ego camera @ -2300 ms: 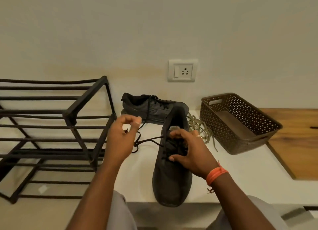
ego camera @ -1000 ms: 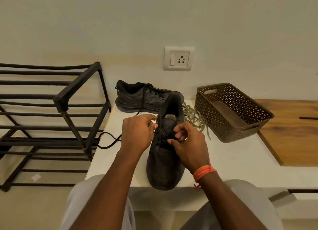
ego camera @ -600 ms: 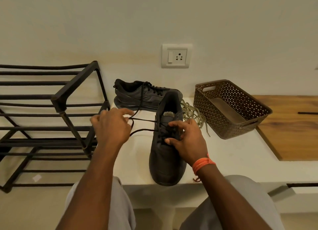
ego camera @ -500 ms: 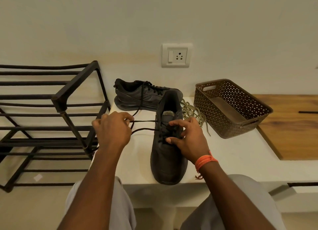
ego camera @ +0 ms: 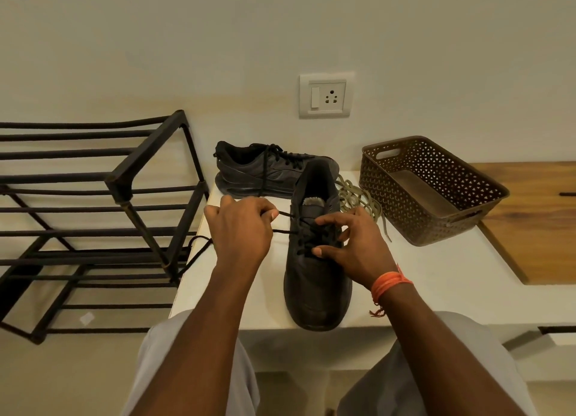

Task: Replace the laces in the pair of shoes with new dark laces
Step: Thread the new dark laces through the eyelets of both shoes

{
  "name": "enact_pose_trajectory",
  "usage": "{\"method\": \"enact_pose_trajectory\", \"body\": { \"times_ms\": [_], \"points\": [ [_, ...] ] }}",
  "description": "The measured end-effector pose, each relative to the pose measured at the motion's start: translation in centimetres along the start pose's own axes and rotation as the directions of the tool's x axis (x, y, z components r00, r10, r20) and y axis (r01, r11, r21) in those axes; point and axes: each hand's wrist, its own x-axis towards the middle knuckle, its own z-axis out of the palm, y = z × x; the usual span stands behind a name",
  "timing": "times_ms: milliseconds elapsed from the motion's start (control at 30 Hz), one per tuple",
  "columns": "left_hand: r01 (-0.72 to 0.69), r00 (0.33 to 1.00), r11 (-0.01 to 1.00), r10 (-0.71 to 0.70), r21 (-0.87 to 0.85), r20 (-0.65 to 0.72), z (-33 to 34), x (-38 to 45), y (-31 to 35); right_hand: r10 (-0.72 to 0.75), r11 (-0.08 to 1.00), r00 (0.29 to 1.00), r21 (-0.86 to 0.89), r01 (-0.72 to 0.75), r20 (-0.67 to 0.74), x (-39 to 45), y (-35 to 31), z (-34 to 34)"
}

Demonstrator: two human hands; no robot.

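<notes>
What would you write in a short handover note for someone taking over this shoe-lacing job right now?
Left hand grips the dark lace, pulling it out to the left of the near shoe.
Right hand pinches the shoe's eyelet area, steadying it.
Far shoe lies on its side behind, dark lace threaded.
Old pale laces sit beside the basket.
Done: far shoe looks laced.
Left: finish lacing the near shoe.

1. Shoes: two, one near [ego camera: 318, 278], one behind [ego camera: 265, 171].
2. Hands: two, left [ego camera: 241, 233], right [ego camera: 352, 245].
3. Basket [ego camera: 405, 203]: one.
4. Rack [ego camera: 124, 178]: one.
5. Socket [ego camera: 325, 94]: one.
6. Pale lace pile [ego camera: 358, 199]: one.
7. Wristband [ego camera: 389, 284]: one.
</notes>
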Motion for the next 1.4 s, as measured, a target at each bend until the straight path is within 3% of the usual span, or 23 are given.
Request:
{"method": "enact_pose_trajectory", "body": {
  "times_ms": [133, 200, 333, 500, 633, 700, 767, 833, 900, 967, 1200, 1400],
  "points": [
    [-0.220, 0.970, 0.957, 0.194, -0.190, -0.146, -0.2, -1.2, 0.9, -0.011, 0.999, 0.999, 0.052, 0.009, 0.037, 0.4, 0.2, -0.8],
    [-0.271, 0.957, 0.913, 0.223, -0.306, -0.184, -0.3, -2.1, 1.0, -0.017, 0.997, 0.999, 0.082, 0.013, 0.045, 0.3, 0.4, -1.3],
    [-0.114, 0.987, 0.971, 0.134, -0.209, 0.089, 0.1, -2.6, 0.7, -0.024, 0.994, 0.999, 0.105, 0.020, 0.036, 0.1, 0.7, -1.4],
    [-0.013, 0.930, 0.998, 0.037, -0.068, 0.365, -0.1, -1.9, -0.4, -0.051, 0.992, 0.998, 0.114, 0.056, -0.040, -0.6, -0.3, -0.9],
    [-0.073, 0.863, 0.997, 0.058, 0.011, 0.501, -0.6, -1.8, -1.4, -0.145, 0.975, 0.989, 0.175, 0.135, 0.043, -1.4, -1.5, -0.4],
    [-0.106, 0.825, 0.990, 0.141, -0.097, 0.548, -0.7, -1.7, -1.9, -0.197, 0.975, 0.975, 0.123, 0.185, 0.097, -1.6, -1.9, 0.0],
    [-0.078, 0.863, 0.907, 0.269, -0.414, 0.427, -1.2, -1.9, -1.9, -0.241, 0.968, 0.960, 0.107, 0.227, 0.145, -1.7, -2.1, 0.4],
    [-0.128, 0.926, 0.710, 0.336, -0.692, 0.174, -2.1, -2.3, -0.9, -0.269, 0.957, 0.943, 0.162, 0.240, 0.195, -2.0, -2.4, 0.8],
    [-0.201, 0.917, 0.520, 0.398, -0.830, 0.027, -2.6, -2.7, 0.1, -0.290, 0.936, 0.934, 0.267, 0.230, 0.209, -2.1, -2.7, 1.1],
    [-0.209, 0.899, 0.422, 0.437, -0.882, -0.003, -2.0, -3.0, 0.7, -0.298, 0.870, 0.940, 0.453, 0.195, 0.168, -2.2, -2.9, 1.1],
    [-0.202, 0.886, 0.297, 0.461, -0.933, -0.045, -1.3, -3.3, 1.4, -0.128, 0.638, 0.992, 0.765, 0.085, -0.003, -2.0, -2.8, -1.4],
    [0.041, 0.934, 0.403, 0.309, -0.914, 0.178, -0.6, -3.3, 2.6, 0.189, 0.454, 0.968, 0.889, 0.060, -0.163, -0.8, -1.0, -4.8]
  ]
}}
